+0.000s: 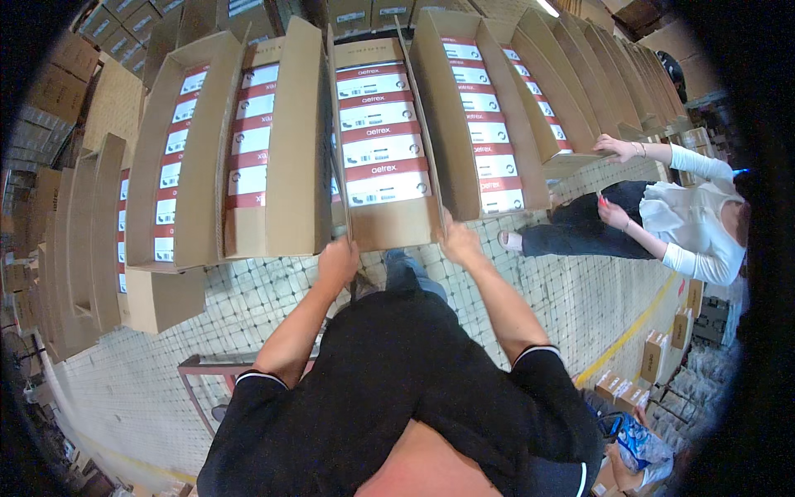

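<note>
Directly in front of me stands a long open cardboard carton (389,230) with a row of red-and-white shoe boxes (381,151) inside. My left hand (338,262) is closed on the carton's near left corner, fingers curled round the edge. At the near right corner my right hand (460,242) grips the carton the same way. Raised flaps stand along both long sides. Close on the left is another carton (298,141) with its tall flap up, and on the right a similar filled carton (439,116).
More open cartons (186,149) line up to the left and right. At right a co-worker in a white top (691,211) rests one hand on a carton and holds a small red object in the other. A metal-framed cart (195,373) stands behind my left side on the tiled floor (273,323).
</note>
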A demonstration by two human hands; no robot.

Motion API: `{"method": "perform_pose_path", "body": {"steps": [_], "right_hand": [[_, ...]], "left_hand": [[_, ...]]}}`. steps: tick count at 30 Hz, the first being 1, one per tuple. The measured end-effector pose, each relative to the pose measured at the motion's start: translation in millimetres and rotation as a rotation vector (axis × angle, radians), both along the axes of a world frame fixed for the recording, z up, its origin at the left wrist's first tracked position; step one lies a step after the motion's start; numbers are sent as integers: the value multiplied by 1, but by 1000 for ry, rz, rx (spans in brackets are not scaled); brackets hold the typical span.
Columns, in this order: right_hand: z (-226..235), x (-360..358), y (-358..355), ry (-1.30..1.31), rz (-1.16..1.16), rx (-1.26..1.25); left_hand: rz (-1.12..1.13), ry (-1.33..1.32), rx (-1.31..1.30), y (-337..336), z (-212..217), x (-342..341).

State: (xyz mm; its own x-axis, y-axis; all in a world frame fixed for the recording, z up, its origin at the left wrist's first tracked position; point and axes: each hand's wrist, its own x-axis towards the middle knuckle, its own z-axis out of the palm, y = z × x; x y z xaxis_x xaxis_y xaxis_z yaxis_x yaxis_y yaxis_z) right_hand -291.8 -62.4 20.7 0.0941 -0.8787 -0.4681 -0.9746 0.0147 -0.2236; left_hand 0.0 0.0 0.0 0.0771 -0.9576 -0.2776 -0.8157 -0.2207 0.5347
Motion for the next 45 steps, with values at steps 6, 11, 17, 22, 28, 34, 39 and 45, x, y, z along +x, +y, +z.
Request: {"method": "perform_pose_path", "body": {"steps": [6, 11, 17, 22, 28, 34, 39, 45], "right_hand": [[-30, 13, 44, -279, -459, -302], [-29, 72, 72, -635, -393, 156], [-47, 97, -11, -176, 160, -486], [-14, 79, -34, 29, 332, -249], [23, 80, -40, -4, 392, -231], [42, 51, 36, -253, 308, -282], [42, 52, 71, -266, 164, -314], [36, 49, 76, -329, 77, -366]], "left_hand": [[-65, -2, 26, 0, 22, -18], [-70, 160, -210, 2, 29, -29], [-155, 205, -210, 0, 19, -15], [-258, 354, -77, -15, 32, 3], [-272, 385, -50, -18, 37, 15], [-266, 390, -66, -22, 31, 12], [-264, 343, 4, -22, 29, 12], [-328, 367, -5, -22, 29, 14]]}}
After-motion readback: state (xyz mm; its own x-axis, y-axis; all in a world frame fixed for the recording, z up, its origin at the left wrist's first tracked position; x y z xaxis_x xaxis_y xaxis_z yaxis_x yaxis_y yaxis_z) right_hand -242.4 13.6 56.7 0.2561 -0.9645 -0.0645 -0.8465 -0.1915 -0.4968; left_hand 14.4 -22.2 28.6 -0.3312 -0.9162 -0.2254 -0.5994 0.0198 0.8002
